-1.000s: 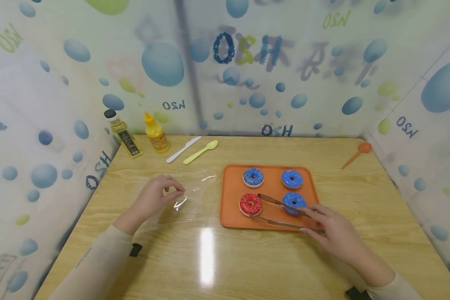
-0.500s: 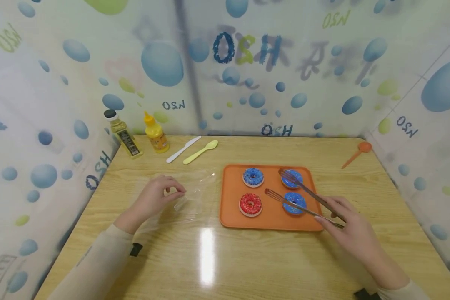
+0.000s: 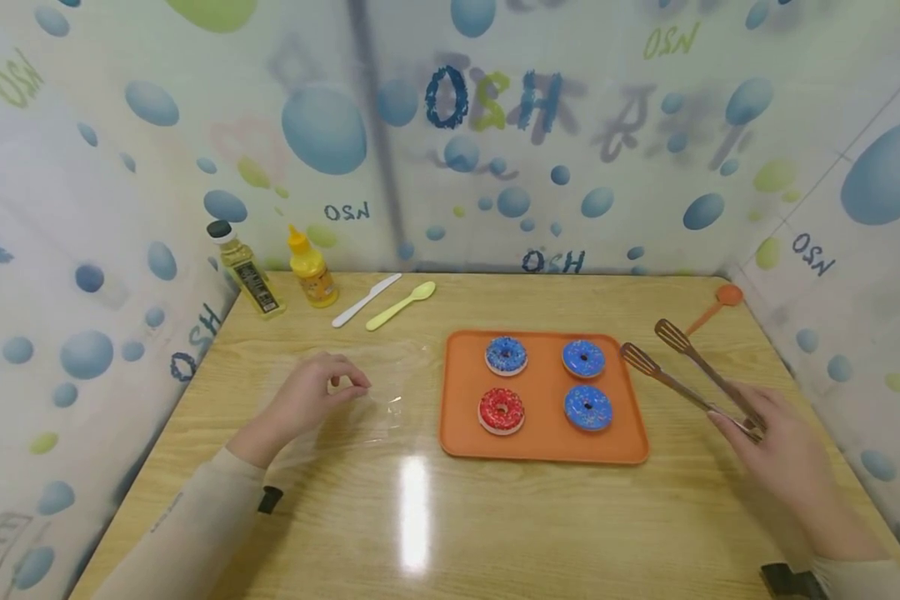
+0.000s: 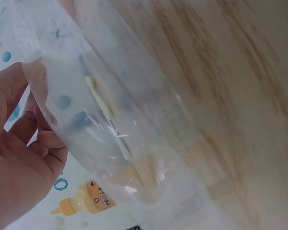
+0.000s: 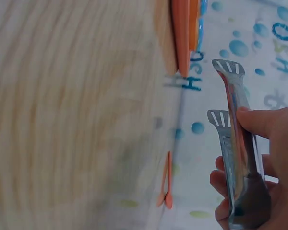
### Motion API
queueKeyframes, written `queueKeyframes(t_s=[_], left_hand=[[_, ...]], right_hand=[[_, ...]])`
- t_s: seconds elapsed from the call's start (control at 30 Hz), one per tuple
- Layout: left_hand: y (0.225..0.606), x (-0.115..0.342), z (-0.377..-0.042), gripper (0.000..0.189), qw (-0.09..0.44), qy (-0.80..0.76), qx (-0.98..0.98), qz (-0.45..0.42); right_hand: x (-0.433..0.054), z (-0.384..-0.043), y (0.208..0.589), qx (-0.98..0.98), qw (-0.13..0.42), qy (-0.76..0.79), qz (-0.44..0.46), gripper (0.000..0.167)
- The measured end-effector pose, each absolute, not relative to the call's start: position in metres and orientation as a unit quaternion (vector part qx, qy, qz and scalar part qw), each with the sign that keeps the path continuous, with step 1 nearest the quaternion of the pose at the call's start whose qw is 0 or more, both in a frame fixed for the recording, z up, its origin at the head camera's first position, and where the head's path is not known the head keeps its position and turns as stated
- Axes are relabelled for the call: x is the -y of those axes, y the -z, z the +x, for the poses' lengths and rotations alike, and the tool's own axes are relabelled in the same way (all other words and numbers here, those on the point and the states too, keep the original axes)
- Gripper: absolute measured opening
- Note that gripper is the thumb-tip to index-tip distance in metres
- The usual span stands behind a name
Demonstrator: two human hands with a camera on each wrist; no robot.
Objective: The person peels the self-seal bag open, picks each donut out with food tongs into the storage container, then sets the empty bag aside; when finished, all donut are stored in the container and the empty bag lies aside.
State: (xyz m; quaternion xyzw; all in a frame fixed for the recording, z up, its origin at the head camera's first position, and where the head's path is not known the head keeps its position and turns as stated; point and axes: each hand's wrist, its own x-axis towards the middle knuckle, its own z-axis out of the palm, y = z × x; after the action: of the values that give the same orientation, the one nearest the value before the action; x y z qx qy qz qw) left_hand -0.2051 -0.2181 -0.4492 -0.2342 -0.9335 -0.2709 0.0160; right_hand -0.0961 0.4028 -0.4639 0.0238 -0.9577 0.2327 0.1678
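Observation:
My left hand (image 3: 313, 402) pinches the edge of a clear plastic bag (image 3: 390, 408), which spreads over the table left of the tray. In the left wrist view the bag (image 4: 134, 139) fills the middle, and cutlery shows through it. Metal tongs (image 3: 693, 375) with slotted ends are in my right hand (image 3: 780, 442), right of the orange tray (image 3: 543, 433); their arms are apart with nothing between. On the tray lie a red sprinkled donut (image 3: 501, 411), a dark blue donut (image 3: 506, 356) and two lighter blue donuts, one back right (image 3: 583, 358), the other front right.
A bottle with a black cap (image 3: 246, 271) and a yellow squeeze bottle (image 3: 312, 271) stand at the back left. Beside them lie a white knife (image 3: 367, 300) and a yellow spoon (image 3: 401, 306). An orange spoon (image 3: 727, 296) lies back right, beyond the tongs.
My right hand with the tongs has moved right, from around the red donut, across the blue ones, to beyond the tray's right side. The left hand stays put; donuts keep their places.

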Motion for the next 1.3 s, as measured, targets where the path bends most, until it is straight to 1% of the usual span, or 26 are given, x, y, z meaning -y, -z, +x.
queueKeyframes(t_s=[0.2,0.4,0.53,0.73,0.9,1.03,1.23,1.3], left_hand=[[0.45,0.221,-0.206,0.004,-0.005,0.264,0.937,-0.23],[0.451,0.223,-0.207,0.005,-0.017,0.26,0.939,-0.225],[0.454,0.226,-0.21,0.004,-0.02,0.258,0.939,-0.225],[0.455,0.228,-0.219,0.005,-0.045,0.258,0.939,-0.222],[0.454,0.222,-0.222,0.006,-0.067,0.253,0.938,-0.23],[0.456,0.215,-0.222,0.006,-0.07,0.253,0.935,-0.24],[0.459,0.209,-0.22,0.007,-0.074,0.26,0.929,-0.251],[0.459,0.207,-0.221,0.003,-0.073,0.255,0.93,-0.255]], right_hand=[[-0.426,-0.096,0.473,0.968,0.132,-0.212,0.011,0.058],[-0.437,-0.096,0.479,0.972,0.09,-0.219,0.001,0.062],[-0.439,-0.097,0.482,0.972,0.074,-0.222,-0.006,0.064],[-0.44,-0.097,0.483,0.975,0.073,-0.211,0.002,0.065],[-0.439,-0.096,0.48,0.976,0.032,-0.213,-0.003,0.067],[-0.438,-0.097,0.478,0.978,0.007,-0.207,-0.007,0.071],[-0.437,-0.097,0.478,0.981,-0.005,-0.195,-0.011,0.076],[-0.437,-0.098,0.478,0.981,-0.004,-0.195,-0.012,0.077]])
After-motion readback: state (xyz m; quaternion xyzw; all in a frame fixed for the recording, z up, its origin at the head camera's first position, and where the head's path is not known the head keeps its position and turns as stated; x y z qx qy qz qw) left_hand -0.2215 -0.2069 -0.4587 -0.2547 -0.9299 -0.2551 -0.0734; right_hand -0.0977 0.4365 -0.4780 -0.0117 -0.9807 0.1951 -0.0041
